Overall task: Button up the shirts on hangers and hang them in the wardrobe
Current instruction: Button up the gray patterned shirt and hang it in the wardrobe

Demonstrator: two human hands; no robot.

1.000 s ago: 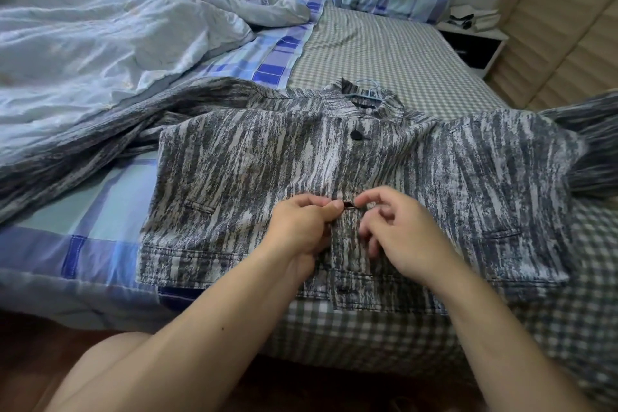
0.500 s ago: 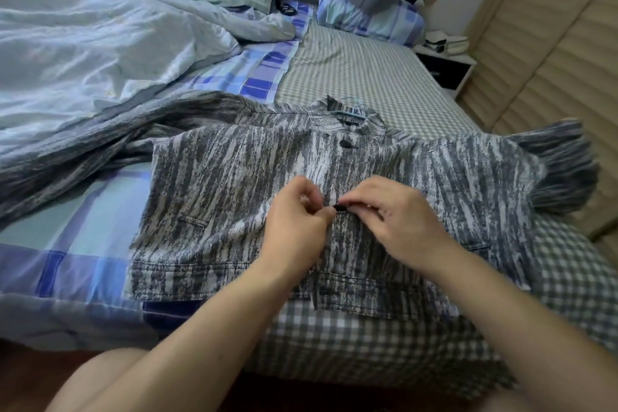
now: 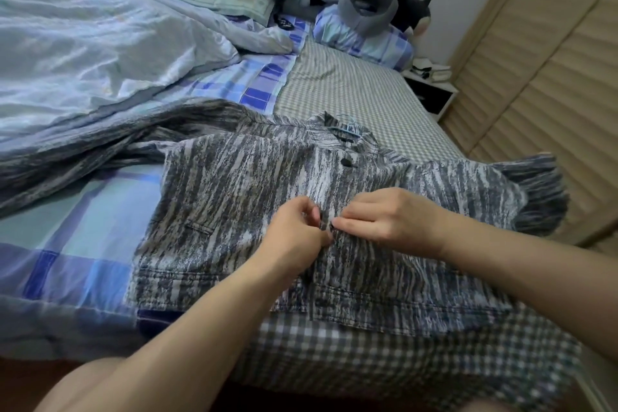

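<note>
While the grey streaked shirt (image 3: pixel 254 197) lies front-up across the bed (image 3: pixel 351 90), filling the middle of the frame with its collar toward the upper centre, both hands meet on its front opening. The left hand (image 3: pixel 294 237) curls its fingers and pinches the cloth edge at the middle of the frame; the right hand (image 3: pixel 391 221) pinches the opposite edge just beside it, fingertips almost touching the left's. A small dark spot between the fingertips looks like a button, though it is too hidden to be sure. 1 dark button (image 3: pixel 345 162) near the collar appears already fastened, so I judge the step in hand to be closing the 2nd button down. A bit of blue hanger (image 3: pixel 347 127) shows inside the collar. Next, the button likely needs pushing fully through its hole, then the hands should shift toward the hem at lower centre. The slatted wardrobe doors (image 3: pixel 541 84) stand at the right edge.
</note>
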